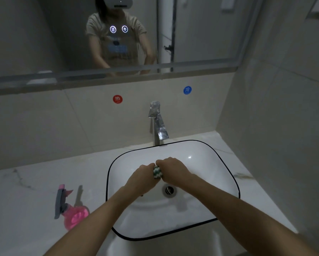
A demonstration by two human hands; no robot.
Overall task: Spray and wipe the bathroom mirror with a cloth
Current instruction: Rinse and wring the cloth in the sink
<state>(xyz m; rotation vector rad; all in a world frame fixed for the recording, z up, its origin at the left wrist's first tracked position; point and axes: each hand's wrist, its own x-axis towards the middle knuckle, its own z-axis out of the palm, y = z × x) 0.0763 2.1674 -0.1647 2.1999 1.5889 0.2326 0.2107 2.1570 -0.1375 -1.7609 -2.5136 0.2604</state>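
Over the white basin, my left hand and my right hand both grip a bunched green-and-white cloth between them. Most of the cloth is hidden inside the fists. A pink spray bottle with a grey trigger head stands on the marble counter to the left of the basin, apart from both hands. The mirror spans the wall above and reflects a person in a beige shirt.
A chrome tap rises behind the basin, its spout over the bowl. The drain lies just below my hands. Red hot and blue cold stickers mark the tiled wall. A side wall closes in on the right.
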